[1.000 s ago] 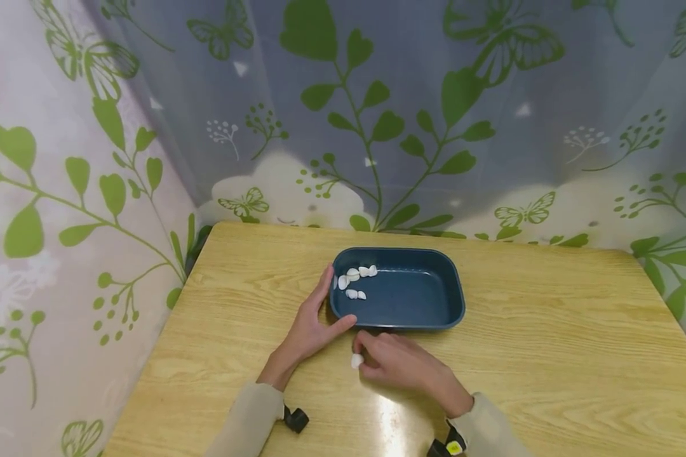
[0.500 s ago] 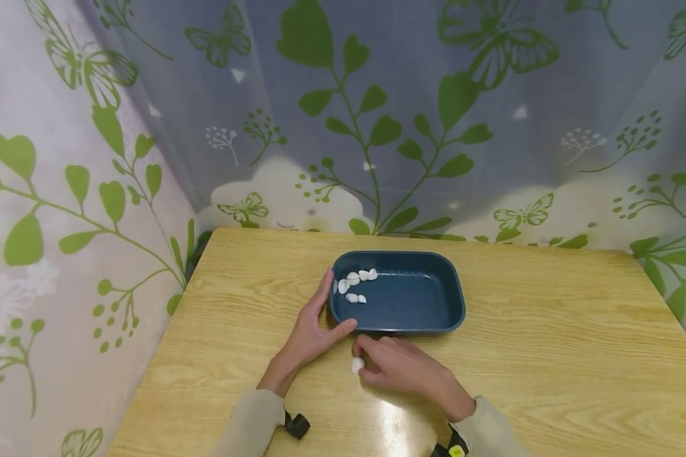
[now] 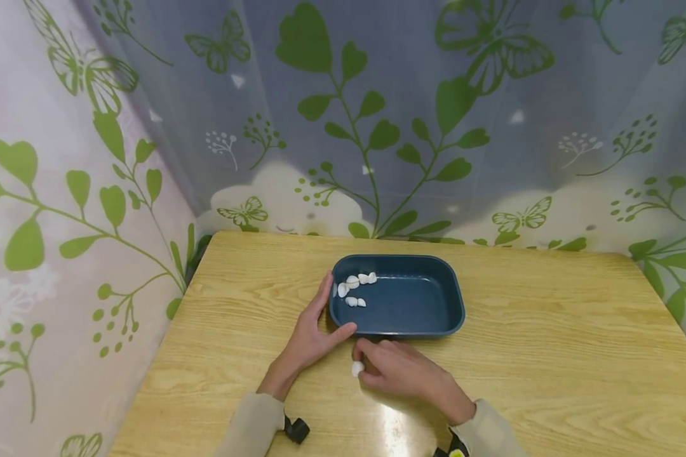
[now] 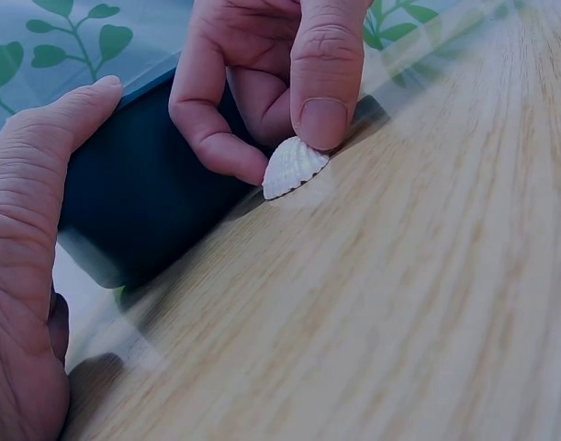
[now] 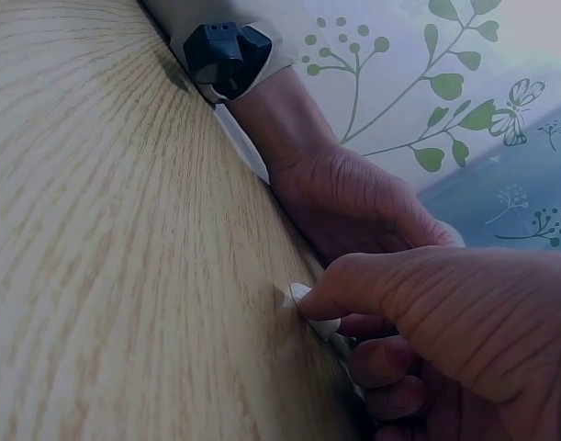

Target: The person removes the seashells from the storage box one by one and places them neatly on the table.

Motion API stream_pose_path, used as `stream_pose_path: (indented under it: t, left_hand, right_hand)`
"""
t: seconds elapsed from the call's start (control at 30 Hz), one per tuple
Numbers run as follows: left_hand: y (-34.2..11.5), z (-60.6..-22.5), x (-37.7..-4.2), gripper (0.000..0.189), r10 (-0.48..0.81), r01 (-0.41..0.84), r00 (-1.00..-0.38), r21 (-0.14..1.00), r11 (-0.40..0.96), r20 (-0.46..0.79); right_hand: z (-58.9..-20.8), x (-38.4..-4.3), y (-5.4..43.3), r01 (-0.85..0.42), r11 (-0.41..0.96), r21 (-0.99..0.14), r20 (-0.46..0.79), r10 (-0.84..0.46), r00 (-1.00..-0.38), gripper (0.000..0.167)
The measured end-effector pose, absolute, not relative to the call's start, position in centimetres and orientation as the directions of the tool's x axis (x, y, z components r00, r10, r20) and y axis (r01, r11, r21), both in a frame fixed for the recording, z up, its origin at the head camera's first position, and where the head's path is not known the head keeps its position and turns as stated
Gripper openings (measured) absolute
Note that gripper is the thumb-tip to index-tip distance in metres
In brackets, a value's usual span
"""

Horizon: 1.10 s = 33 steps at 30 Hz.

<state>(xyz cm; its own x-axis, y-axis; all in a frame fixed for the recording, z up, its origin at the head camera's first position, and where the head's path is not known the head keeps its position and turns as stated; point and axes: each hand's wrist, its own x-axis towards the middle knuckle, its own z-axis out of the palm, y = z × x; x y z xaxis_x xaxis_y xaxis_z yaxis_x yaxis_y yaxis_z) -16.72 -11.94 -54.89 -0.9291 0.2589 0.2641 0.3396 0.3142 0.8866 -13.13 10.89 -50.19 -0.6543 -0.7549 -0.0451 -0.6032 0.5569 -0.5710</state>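
Wood-grain table [image 3: 560,343], leaf-print backdrop [image 3: 411,184]; white shell [image 4: 295,169] in right hand [image 3: 403,374]

Backdrop stands beyond the table's far edge. Right hand: thumb and fingers [image 4: 199,124] drawn to a narrow pinch on the white shell, ribbed side showing, low at the tabletop (contact hard to tell), just on the near side of the blue tray [image 3: 411,308]. Left hand [image 3: 309,339]: thumb and fingers spread wide, fairly straight, touching the tray's near left corner. Other shells [image 3: 352,282] lie inside, toward its left end.

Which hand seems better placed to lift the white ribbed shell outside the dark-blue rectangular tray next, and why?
Probably the right hand: it pinches the shell near the tray, while the left hand holds the tray's left end.
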Motion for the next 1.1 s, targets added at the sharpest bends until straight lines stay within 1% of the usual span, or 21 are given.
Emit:
stream_pose_path:
  t: [0.2,0.47,0.73,0.83,1.0,1.1]
  left_hand:
    - [-12.0,-54.9,-16.7,0.105,0.264,0.347,-0.925,0.888,0.301,0.272]
    - [-11.9,-54.8,-16.8,0.105,0.261,0.346,-0.926,0.890,0.298,0.272]
    - [-11.9,-54.9,-16.7,0.105,0.257,0.344,-0.928,0.887,0.309,0.270]
    - [-11.9,-54.8,-16.7,0.105,0.258,0.342,-0.929,0.885,0.317,0.266]
    - [-11.9,-54.9,-16.8,0.106,0.261,0.346,-0.927,0.882,0.319,0.269]
    - [-11.9,-54.9,-16.8,0.106,0.262,0.351,-0.926,0.879,0.322,0.273]
  right_hand:
    - [-50.1,-13.1,10.9,-0.599,0.561,-0.571,-0.046,-0.751,-0.659,0.009]
    - [-49.7,-13.0,11.0,-0.626,0.547,-0.556,-0.013,-0.759,-0.651,0.011]
    - [-48.0,-12.6,11.6,-0.646,0.559,-0.519,0.009,-0.753,-0.658,0.012]
    - [-47.3,-12.6,11.8,-0.636,0.563,-0.528,-0.004,-0.751,-0.661,0.013]
    - [-45.9,-12.5,12.1,-0.611,0.545,-0.575,-0.019,-0.755,-0.656,0.010]
    - [-45.0,-12.5,12.5,-0.606,0.540,-0.584,-0.010,-0.752,-0.660,0.010]
